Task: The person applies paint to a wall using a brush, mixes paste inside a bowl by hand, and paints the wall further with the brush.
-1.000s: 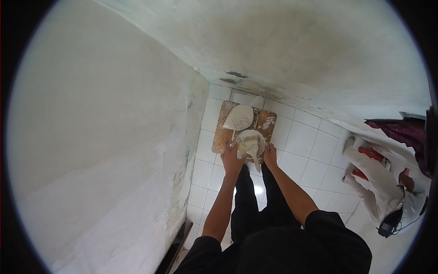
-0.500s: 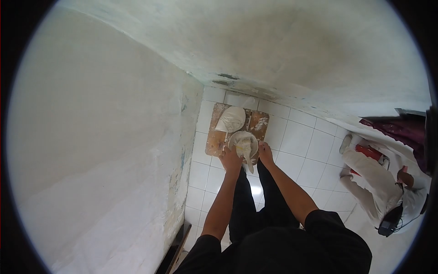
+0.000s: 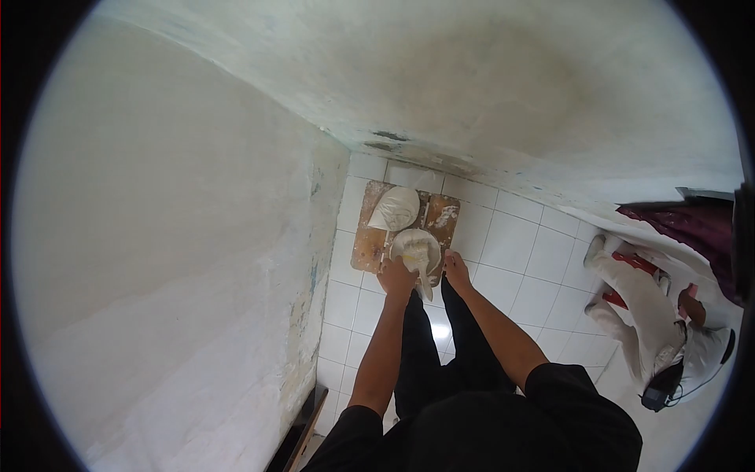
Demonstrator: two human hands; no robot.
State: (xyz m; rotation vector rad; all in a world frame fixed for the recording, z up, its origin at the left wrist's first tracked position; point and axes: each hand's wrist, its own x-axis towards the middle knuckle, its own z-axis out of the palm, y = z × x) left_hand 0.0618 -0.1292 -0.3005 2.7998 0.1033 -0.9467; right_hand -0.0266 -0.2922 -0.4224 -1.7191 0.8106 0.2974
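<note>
A worn wooden board point(image 3: 368, 253), spattered with white, lies flat below me and looks like the top of a low stool. On it rest a tied bag of white material point(image 3: 395, 208) and a round bowl point(image 3: 399, 239) with whitish paste in it. A putty-smeared spatula point(image 3: 425, 283) leans in the bowl, its handle sticking out toward me. My left hand point(image 3: 398, 278) is closed on the board's near edge, close to the bowl's left side. At the near right corner, my right hand point(image 3: 455, 267) grips the board too, its fingertips partly hidden.
White floor tiles point(image 3: 503, 244) surround the board. Patchy plastered walls stand left point(image 3: 173, 236) and ahead point(image 3: 511, 94), meeting in a corner. At right, a person in pale clothes point(image 3: 641, 307) bends near a red object point(image 3: 616, 300). Dark red cloth point(image 3: 692, 236) hangs above.
The board, with its bag and bowl, appears slightly lower and further left in view. Both hands stay at its near edge. The person at right has shifted slightly.
</note>
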